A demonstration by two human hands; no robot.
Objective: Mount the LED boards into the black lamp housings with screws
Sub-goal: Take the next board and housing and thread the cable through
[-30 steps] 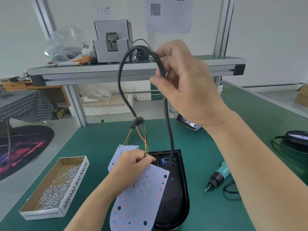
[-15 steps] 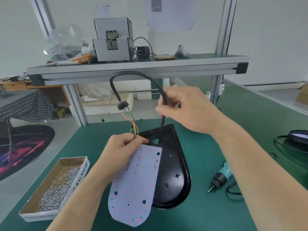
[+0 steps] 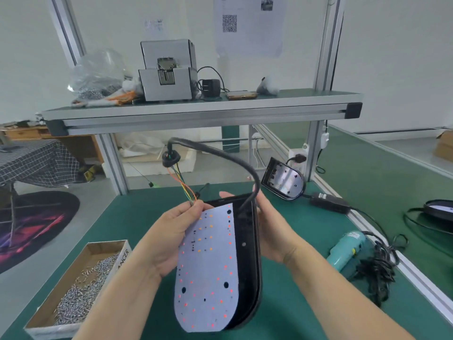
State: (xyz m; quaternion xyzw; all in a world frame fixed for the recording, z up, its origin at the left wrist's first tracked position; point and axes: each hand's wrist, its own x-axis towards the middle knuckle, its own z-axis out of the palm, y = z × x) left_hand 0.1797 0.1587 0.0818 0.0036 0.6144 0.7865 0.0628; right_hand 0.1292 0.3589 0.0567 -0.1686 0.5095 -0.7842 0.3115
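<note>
Premises: a light-assembly workshop for electrical goods. Evidence: a green-matted desk [image 3: 306,231] framed by aluminium profile uprights [image 3: 327,57] that carry an overhead shelf [image 3: 196,116]. On that shelf stand a grey metal box-shaped machine [image 3: 169,77] and a clear plastic bag of small hardware [image 3: 98,72]. On the desk are an open cardboard box of loose silver screws [image 3: 121,257], a teal corded electric screwdriver [image 3: 348,249] and a black power adapter [image 3: 329,204]. A printed sheet with a QR code [image 3: 247,28] is posted on the wall. Work in hand: a white round-ended LED board [image 3: 208,266] and a black plastic lamp housing [image 3: 247,253]. A second black housing [image 3: 283,180] sits near an upright.

Left hand [image 3: 169,239], right hand [image 3: 272,231] bare; forearms bare, seemingly to elbows.
</note>
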